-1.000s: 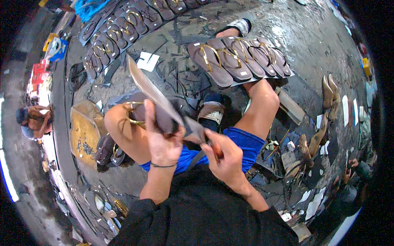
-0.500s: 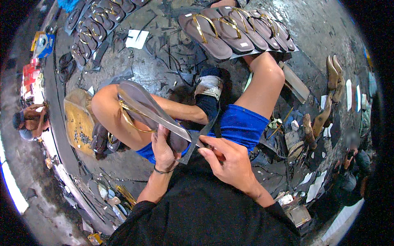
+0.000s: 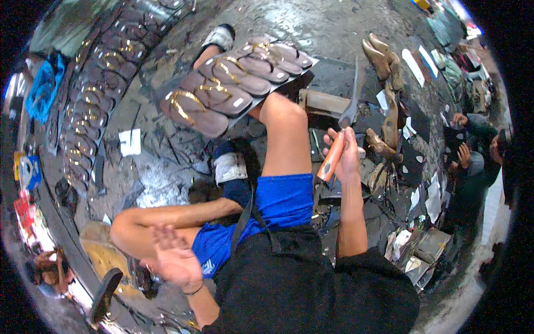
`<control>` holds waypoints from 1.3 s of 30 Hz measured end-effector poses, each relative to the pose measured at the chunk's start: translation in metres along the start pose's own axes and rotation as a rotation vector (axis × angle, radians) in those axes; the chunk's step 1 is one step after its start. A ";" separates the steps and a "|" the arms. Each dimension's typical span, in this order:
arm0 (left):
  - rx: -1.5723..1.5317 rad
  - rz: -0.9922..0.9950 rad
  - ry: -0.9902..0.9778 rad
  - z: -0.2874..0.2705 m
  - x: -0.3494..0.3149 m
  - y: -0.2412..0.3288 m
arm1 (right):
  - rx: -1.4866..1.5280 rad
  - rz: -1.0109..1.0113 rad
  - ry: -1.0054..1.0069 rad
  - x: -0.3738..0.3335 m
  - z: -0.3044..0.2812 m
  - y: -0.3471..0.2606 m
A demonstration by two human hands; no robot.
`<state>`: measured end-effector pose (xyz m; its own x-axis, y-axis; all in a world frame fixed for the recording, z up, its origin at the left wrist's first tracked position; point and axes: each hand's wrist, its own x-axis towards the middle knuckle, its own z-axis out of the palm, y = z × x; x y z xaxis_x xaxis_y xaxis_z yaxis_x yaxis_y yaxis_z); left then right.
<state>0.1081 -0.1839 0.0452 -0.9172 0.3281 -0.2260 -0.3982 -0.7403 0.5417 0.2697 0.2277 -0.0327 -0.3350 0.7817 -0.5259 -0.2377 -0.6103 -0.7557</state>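
Observation:
My right hand (image 3: 349, 156) is closed around the orange handle (image 3: 332, 158) of a knife, and its long grey blade (image 3: 354, 92) points away from me. My left hand (image 3: 173, 257) is held up over my bent left leg, fingers spread, with nothing in it. Left of that hand, a dark sandal (image 3: 105, 295) stands out on its edge, blurred; whether it touches anything I cannot tell. A thin dark strip (image 3: 245, 217) hangs across my blue shorts. Ahead of my right knee, a row of brown sandals with gold straps (image 3: 214, 94) rests on a board.
More gold-strapped sandals (image 3: 92, 111) line the floor at far left. Wooden foot forms (image 3: 384, 67) and offcuts lie to the right. A wooden block (image 3: 328, 103) sits beyond my right hand. One person (image 3: 473, 161) is at far right, another (image 3: 53, 273) at far left.
My left hand has let go of the sandal and swung left, opening. My right hand has moved forward and right with the knife. The view has turned to the right.

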 end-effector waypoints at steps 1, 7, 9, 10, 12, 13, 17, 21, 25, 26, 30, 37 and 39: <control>0.067 -0.017 0.117 -0.029 0.006 -0.018 | -0.015 0.004 0.056 0.028 -0.016 0.007; 0.416 -0.123 0.027 0.001 0.080 -0.083 | -0.284 -0.086 0.262 0.148 -0.030 0.081; 0.423 -0.100 -0.058 0.008 0.101 -0.101 | -0.310 -0.101 0.273 0.154 -0.025 0.090; 0.294 -0.191 0.020 0.004 0.114 -0.108 | -0.326 -0.113 0.282 0.151 -0.021 0.092; 0.252 -0.256 0.079 0.005 0.132 -0.124 | -0.587 -0.169 0.307 0.124 -0.041 0.101; 0.296 -0.339 0.136 0.017 0.141 -0.133 | -0.931 -0.328 0.285 0.117 -0.090 0.112; 0.273 -0.490 0.121 0.040 0.177 -0.134 | -0.894 -0.216 0.468 0.047 -0.153 0.100; 0.342 -0.596 0.129 0.058 0.213 -0.162 | -1.683 -1.129 0.540 0.104 -0.156 0.059; 0.458 -0.524 0.091 0.071 0.220 -0.160 | -1.629 -0.809 0.542 0.145 -0.087 0.041; 0.486 -0.491 0.072 0.081 0.217 -0.154 | -1.717 -0.768 0.597 0.142 -0.079 0.043; 0.564 -0.433 0.076 0.085 0.210 -0.149 | -1.575 -0.870 0.310 0.092 -0.101 0.122; 0.686 -0.380 0.090 0.051 0.243 -0.135 | -1.438 -0.831 0.335 0.094 -0.054 0.062; 0.764 -0.314 0.053 0.057 0.246 -0.140 | -1.632 -0.791 0.540 0.133 -0.076 0.031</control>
<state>-0.0613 0.0338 -0.0406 -0.7713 0.4106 -0.4864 -0.5369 -0.0091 0.8436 0.2871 0.3226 -0.1556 -0.2367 0.9318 0.2751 0.9143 0.3094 -0.2613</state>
